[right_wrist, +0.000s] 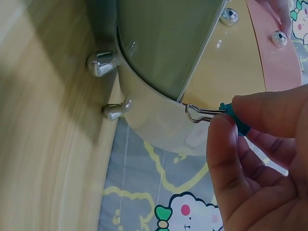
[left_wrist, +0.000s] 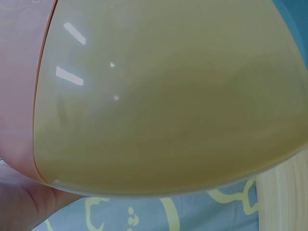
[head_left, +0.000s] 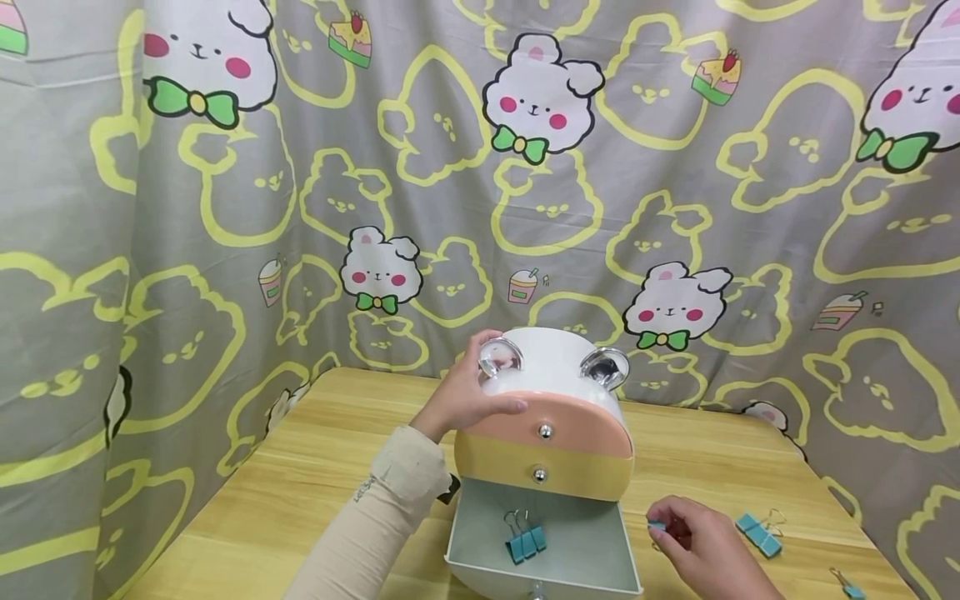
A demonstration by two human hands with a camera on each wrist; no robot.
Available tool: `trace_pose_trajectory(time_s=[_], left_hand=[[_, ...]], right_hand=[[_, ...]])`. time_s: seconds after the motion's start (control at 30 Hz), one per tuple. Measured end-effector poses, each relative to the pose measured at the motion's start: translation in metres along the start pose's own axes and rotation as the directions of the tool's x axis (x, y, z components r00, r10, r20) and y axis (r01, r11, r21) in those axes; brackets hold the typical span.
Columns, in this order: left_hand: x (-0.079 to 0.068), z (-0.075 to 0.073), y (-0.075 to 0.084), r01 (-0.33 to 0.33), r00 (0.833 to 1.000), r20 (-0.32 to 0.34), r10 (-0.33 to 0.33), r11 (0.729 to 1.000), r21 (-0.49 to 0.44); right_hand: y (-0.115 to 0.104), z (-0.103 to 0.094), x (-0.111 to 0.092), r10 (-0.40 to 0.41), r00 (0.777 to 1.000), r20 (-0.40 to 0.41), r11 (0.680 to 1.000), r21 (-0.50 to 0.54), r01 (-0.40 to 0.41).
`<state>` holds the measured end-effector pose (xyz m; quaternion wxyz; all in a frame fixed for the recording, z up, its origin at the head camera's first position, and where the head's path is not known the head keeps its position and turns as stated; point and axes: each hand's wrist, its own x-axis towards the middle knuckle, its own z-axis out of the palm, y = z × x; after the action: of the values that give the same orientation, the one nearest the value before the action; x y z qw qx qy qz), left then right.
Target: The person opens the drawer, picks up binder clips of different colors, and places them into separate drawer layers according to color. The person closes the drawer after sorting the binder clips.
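Note:
A small drawer cabinet with a white top (head_left: 547, 354), shiny round ears and orange, yellow and grey-green drawers stands on the table. My left hand (head_left: 468, 387) holds its upper left side, with the thumb across the orange drawer front (head_left: 581, 421) and the fingers behind by the ear. The yellow drawer front (left_wrist: 168, 120) fills most of the left wrist view. The bottom drawer (head_left: 592, 542) is pulled out, with teal binder clips (head_left: 527, 544) lying inside. Right of that drawer, my right hand (head_left: 701, 537) pinches a teal binder clip (right_wrist: 238, 120) between thumb and index finger, its wire handles sticking out.
On the wooden table (head_left: 300, 467), teal binder clips (head_left: 761, 535) lie right of my right hand, and a smaller clip (head_left: 849, 585) is near the right edge. A patterned grey curtain (head_left: 450, 192) hangs behind the table and along its sides.

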<state>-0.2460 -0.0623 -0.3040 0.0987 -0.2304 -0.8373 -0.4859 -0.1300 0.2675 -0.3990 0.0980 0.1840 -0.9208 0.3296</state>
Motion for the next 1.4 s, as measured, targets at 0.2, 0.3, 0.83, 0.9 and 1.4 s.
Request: trace_pose_trajectory(time_s=[0.2, 0.3, 0.83, 0.9, 1.4], left_hand=[[0.001, 0.0, -0.001, -0.005, 1.0, -0.002, 0.004, 1.0, -0.005], [0.001, 0.0, -0.001, -0.006, 1.0, -0.001, 0.006, 1.0, -0.007], [0.0, 0.001, -0.002, -0.012, 1.0, 0.005, 0.012, 1.0, -0.011], [0.0, 0.0, -0.002, -0.014, 1.0, 0.004, 0.014, 1.0, -0.012], [0.0, 0.0, -0.003, -0.02, 1.0, -0.002, 0.02, 1.0, -0.003]], right_hand=[[-0.004, 0.001, 0.003, 0.021, 1.0, 0.009, 1.0, 0.018, -0.021], [-0.006, 0.002, 0.005, 0.022, 1.0, 0.014, 0.999, 0.024, -0.023], [-0.013, 0.007, 0.012, -0.072, 0.997, 0.007, 0.996, 0.056, 0.072], [-0.014, 0.008, 0.014, -0.068, 0.998, 0.017, 0.996, 0.065, 0.067], [-0.019, 0.014, 0.018, -0.169, 0.986, -0.012, 0.983, 0.066, 0.169]])
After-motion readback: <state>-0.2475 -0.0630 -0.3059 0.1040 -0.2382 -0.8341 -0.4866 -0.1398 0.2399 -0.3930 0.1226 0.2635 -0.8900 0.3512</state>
